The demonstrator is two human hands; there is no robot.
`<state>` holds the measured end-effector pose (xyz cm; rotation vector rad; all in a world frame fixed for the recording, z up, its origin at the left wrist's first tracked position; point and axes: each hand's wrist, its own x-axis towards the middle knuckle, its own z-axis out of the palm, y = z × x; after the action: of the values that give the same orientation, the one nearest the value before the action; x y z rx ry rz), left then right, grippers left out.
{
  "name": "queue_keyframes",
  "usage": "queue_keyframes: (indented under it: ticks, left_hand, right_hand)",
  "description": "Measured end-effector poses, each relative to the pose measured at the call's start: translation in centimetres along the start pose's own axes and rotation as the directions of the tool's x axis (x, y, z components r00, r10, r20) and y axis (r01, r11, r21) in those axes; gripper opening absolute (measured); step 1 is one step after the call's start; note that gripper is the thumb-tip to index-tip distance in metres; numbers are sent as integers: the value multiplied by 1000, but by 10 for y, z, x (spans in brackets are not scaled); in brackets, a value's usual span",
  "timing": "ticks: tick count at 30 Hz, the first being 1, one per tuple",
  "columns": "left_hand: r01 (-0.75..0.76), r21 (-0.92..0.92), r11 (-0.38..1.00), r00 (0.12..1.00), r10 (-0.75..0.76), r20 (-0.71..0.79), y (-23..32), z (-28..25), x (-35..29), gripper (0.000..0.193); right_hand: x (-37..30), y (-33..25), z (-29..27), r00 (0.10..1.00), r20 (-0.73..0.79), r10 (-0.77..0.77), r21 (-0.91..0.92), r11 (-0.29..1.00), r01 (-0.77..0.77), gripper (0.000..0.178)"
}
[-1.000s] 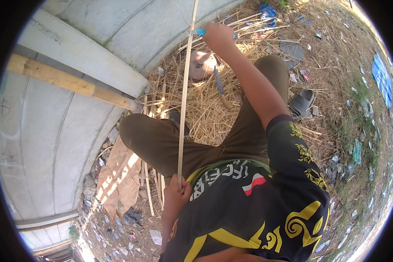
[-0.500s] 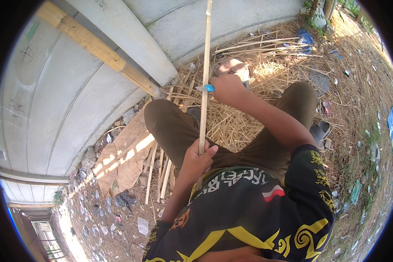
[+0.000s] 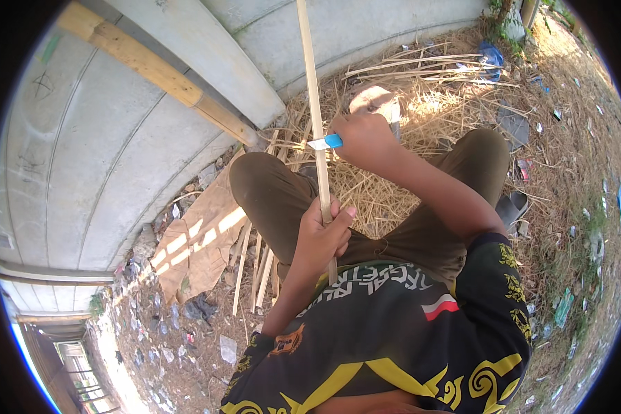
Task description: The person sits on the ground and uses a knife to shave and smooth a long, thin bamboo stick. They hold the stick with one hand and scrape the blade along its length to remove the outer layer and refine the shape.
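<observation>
A long thin bamboo strip [image 3: 312, 96] runs from my lap up past the top edge. My left hand [image 3: 321, 238] grips its lower part, just above my dark patterned shirt. My right hand [image 3: 362, 138] is closed on a small blue-handled knife [image 3: 326, 143], whose blade lies against the strip's side. My knees in olive trousers are spread either side of the strip, above a bed of dry straw [image 3: 383, 193].
A grey concrete wall [image 3: 117, 138] with a wooden beam [image 3: 155, 69] curves along the left. Several cut bamboo strips [image 3: 252, 269] and a torn brown cardboard sheet [image 3: 196, 238] lie beside my left knee. A sandal [image 3: 510, 207] and scattered litter lie on the right.
The view has swung left and down. My right hand with the knife has come down the strip toward me, and my left hand has shifted up along the strip.
</observation>
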<state>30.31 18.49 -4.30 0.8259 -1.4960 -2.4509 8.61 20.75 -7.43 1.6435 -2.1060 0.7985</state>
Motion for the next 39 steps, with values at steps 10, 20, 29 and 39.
queue_keyframes:
  ticks: [10, 20, 29, 39]
  left_hand:
    - [-107, 230, 967, 987, 130, -89, 3, 3, 5, 25]
    - [-157, 347, 925, 973, 204, -104, 8, 22, 11, 22]
    - [-121, 598, 792, 992, 118, 45, -23, 23, 14, 23]
    - [-175, 358, 917, 979, 201, -35, 39, 24, 33, 25]
  right_hand:
    - [0, -5, 3, 991, -135, -20, -132, 991, 2, 14]
    - [23, 13, 3, 946, -324, -13, -132, 991, -32, 10]
    - [55, 129, -54, 697, -267, 665, 66, 734, -676, 19]
    - [36, 38, -18, 967, -147, 207, 0, 978, -210, 10]
